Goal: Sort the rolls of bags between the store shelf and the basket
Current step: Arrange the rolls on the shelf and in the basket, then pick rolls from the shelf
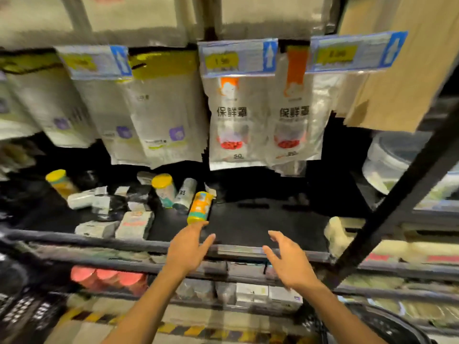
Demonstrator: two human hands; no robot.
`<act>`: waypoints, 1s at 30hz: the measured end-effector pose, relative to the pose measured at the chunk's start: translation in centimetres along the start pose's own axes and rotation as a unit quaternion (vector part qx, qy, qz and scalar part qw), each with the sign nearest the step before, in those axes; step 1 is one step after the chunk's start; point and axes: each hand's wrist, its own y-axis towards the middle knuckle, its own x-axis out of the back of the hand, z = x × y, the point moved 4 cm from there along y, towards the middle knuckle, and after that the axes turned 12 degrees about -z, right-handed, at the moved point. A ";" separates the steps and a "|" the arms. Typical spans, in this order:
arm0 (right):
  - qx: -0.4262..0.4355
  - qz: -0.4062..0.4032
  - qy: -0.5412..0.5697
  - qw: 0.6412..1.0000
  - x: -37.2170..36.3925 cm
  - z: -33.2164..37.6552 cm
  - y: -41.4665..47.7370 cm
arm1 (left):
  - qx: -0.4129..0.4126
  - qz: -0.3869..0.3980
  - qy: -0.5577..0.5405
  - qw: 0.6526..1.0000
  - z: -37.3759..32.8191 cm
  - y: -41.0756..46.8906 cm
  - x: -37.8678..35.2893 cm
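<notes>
Fingers of my left hand are straight and a little spread, and they hold nothing. Their tips are right at the bottom end of the orange roll. I cannot tell if they touch it or are just beside it. That roll stands tilted near the front of the dark store shelf, with its top leaning to the right. I think my left hand comes in low so it can close round the roll from below.

My right hand is wide open too, with nothing in it. It hangs over the front edge of the shelf, well apart from the roll. I think it is there to help.

Now I count. I see four rolls: the orange one, the left yellow-cap roll, the middle yellow-cap roll and the grey roll. A heap of small white packs lies on the left of the shelf, too blurry to count. Above hang two clear bags with an orange-haired face, and three blue price tags. The black basket shows only its rim at the bottom right. I cannot see what is in it.
</notes>
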 end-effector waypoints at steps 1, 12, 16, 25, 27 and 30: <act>-0.001 0.007 -0.001 1.000 -1.0 0.8 0.9 | 0.011 -0.008 -0.004 1.000 1.4 0.8 0.5; -0.107 0.047 0.036 0.993 -14.6 9.9 11.9 | 0.145 0.003 -0.080 0.986 15.5 12.7 -0.2; -0.181 0.010 0.064 0.981 -19.2 10.7 14.9 | 0.212 0.021 -0.139 0.967 18.2 15.7 -3.6; -0.321 -0.057 0.114 0.939 -26.6 9.1 16.9 | 0.330 0.056 -0.136 0.932 20.6 18.9 -10.7; -0.340 -0.074 0.110 0.931 -27.3 9.0 16.9 | 0.343 0.056 -0.134 0.928 20.7 19.3 -11.6; -0.351 -0.096 0.112 0.925 -28.0 8.5 16.8 | 0.343 0.051 -0.132 0.929 20.6 19.6 -12.5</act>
